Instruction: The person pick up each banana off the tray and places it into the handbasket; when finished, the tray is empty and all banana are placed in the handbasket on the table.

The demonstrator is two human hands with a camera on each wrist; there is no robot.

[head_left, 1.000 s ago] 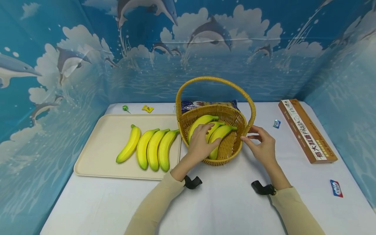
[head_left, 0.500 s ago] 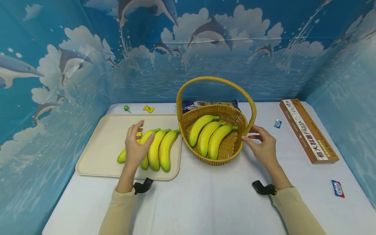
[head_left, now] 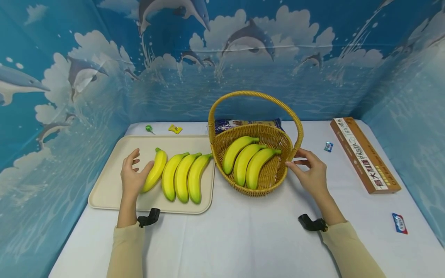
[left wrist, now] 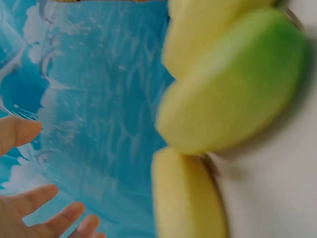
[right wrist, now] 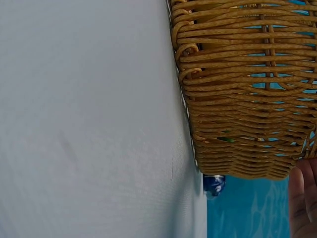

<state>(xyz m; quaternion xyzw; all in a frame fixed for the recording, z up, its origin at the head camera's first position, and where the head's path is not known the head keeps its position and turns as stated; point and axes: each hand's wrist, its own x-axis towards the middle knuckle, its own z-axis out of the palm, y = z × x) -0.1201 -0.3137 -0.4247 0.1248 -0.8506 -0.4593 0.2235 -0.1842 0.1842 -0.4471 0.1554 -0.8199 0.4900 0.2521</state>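
One tray (head_left: 104, 189) is on the left. My left hand (head_left: 133, 179) is over it, open, fingers bent a little, holding nothing, just beside the first of four bananas (head_left: 181, 178) on the tray. These are long from near to far, and their stems point far and a bit right. Next is one basket (head_left: 259, 191), with three bananas (head_left: 244, 165) inside, their stems pointing far and right. My right hand (head_left: 314, 173) pinches the basket's right edge. Farther right is one long box (head_left: 365, 156), going from far left to near right.
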